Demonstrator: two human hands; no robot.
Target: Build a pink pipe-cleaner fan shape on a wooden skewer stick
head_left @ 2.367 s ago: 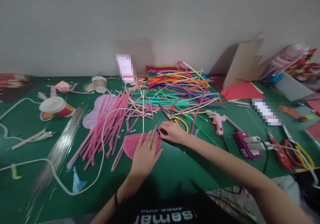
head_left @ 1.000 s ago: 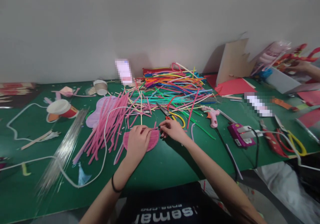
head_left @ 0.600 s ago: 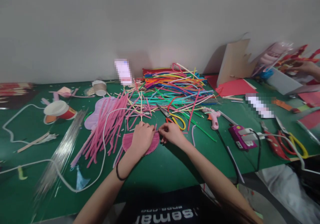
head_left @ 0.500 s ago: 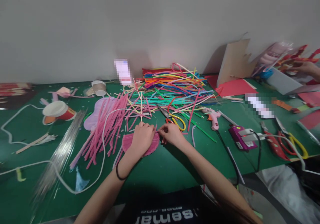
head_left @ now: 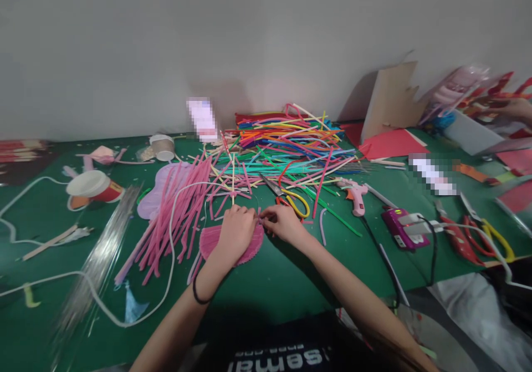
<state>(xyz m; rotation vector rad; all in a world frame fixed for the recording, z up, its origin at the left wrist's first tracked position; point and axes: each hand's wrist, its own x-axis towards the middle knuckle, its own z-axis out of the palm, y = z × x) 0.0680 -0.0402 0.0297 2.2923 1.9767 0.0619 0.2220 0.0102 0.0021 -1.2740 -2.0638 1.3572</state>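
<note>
A flat, rounded pink piece made of pipe cleaners laid side by side (head_left: pixel 211 240) lies on the green table. My left hand (head_left: pixel 238 229) is on top of it, fingers curled together and gripping its upper edge. At the piece's upper right corner, my right hand (head_left: pixel 283 223) has thumb and forefinger pinched on the end of a pink pipe cleaner (head_left: pixel 260 220). The fingertips of both hands nearly meet there. Just beyond my right hand lie scissors with yellow and red handles (head_left: pixel 297 199). Loose pink pipe cleaners (head_left: pixel 178 211) are heaped left of my left hand.
Behind is a pile of multicoloured pipe cleaners (head_left: pixel 286 139). A pink glue gun (head_left: pixel 355 194), a purple power strip (head_left: pixel 403 230) and red-handled pliers (head_left: pixel 461 239) are on the right. A white cable (head_left: pixel 170 250) loops across the left, near a paper cup (head_left: pixel 93 188). Another person's hand (head_left: pixel 513 107) shows far right.
My right hand has shifted slightly left, closer to my left hand, still pinching at the piece's corner. The view has shifted a little; my left hand stays on the pink piece.
</note>
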